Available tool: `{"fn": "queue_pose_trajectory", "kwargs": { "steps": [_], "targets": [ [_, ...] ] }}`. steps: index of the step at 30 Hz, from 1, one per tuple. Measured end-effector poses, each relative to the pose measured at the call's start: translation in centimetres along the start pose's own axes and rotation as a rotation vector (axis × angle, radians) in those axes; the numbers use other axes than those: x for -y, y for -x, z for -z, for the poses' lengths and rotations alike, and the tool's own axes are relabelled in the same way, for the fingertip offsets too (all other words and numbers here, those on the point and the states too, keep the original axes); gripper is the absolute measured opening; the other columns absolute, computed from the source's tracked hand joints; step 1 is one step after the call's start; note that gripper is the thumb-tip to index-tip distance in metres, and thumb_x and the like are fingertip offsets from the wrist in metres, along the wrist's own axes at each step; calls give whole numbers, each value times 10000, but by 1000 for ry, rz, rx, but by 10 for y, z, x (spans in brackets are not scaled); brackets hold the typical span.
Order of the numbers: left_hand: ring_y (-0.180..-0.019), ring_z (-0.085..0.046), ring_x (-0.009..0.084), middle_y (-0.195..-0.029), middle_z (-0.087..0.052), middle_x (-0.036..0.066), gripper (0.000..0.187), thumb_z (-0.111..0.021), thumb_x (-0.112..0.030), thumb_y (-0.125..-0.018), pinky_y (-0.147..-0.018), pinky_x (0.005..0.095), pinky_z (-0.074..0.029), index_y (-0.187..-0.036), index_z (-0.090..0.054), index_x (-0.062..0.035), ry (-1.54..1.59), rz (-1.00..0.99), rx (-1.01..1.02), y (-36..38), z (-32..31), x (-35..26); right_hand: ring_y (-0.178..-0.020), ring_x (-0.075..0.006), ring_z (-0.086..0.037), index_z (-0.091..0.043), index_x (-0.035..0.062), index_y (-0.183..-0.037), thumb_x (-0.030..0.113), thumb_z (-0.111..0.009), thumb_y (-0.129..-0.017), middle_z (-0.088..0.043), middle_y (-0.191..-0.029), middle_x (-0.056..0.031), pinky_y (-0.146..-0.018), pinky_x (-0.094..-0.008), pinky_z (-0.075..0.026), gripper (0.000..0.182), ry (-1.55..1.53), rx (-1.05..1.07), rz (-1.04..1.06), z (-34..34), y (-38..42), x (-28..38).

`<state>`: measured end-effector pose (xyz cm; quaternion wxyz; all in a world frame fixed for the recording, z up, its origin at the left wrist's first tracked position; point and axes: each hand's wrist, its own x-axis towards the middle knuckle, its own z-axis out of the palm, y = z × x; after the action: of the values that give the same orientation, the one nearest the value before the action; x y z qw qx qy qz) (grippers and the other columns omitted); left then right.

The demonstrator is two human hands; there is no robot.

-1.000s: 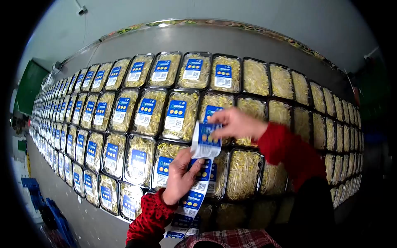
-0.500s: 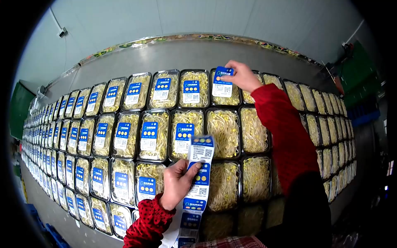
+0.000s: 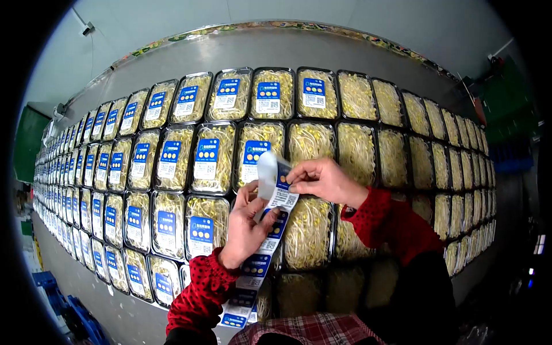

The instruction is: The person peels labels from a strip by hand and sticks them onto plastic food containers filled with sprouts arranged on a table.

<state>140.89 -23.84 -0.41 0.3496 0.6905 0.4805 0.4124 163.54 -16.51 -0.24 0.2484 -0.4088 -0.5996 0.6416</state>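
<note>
My left hand grips a strip of blue-and-white printed labels, thumb on top. The strip hangs down toward my plaid clothing, and its upper end curls over, showing pale backing. At that end, the thumb and fingers of my right hand pinch the top label. Below both hands sit black-rimmed packs of bean sprouts. In the far row, one pack bears a label lying flat on top. The pack to its right has a bare top.
Rows of sprout packs stretch left and right in a curve. Those on the left carry labels; those on the right show none. Grey floor and a pale wall lie beyond. Blue crates stand at lower left.
My right hand has left the far-row pack, where a label now lies, and come back to the strip's end. My left hand still holds the strip, and the view has shifted.
</note>
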Motion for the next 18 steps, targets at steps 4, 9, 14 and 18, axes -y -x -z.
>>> {"fn": "queue_pose_trajectory", "kwargs": {
  "steps": [4,9,14,18],
  "targets": [
    [-1155,-569,314,-1338,-523,179,214,-726,26,-818,-956,380,-473,-1029,-691,27,187,163,179,11,4,-13,-942,-154,-633,-613,-35,-1196,109,-766,-863,-676,-1047,-77,-830,-299,-540,394,152,-219,109,3,18,4],
    [-1315,-438,420,-1462,-426,226,255,-760,-5,-724,-1075,479,-376,-973,-704,12,-131,-50,47,29,-2,-17,-759,-90,-583,-638,-8,-1047,118,-775,-853,-652,-820,-20,-686,-270,-488,270,113,-111,61,-24,46,2],
    [-1389,-354,471,-1514,-372,260,202,-776,-59,-665,-1096,527,-335,-856,-720,-25,-245,-267,44,12,4,-30,-612,-191,-612,-661,34,-926,168,-791,-826,-623,-738,-67,-547,-340,-460,211,525,-266,449,-45,64,2],
    [-1431,-274,473,-1515,-389,224,211,-810,-22,-639,-1147,527,-264,-802,-680,17,-245,-304,76,18,11,-37,-648,-283,-640,-674,45,-910,181,-789,-814,-647,-800,-96,-571,-362,-498,202,564,-241,417,-56,72,6]
  ]
}}
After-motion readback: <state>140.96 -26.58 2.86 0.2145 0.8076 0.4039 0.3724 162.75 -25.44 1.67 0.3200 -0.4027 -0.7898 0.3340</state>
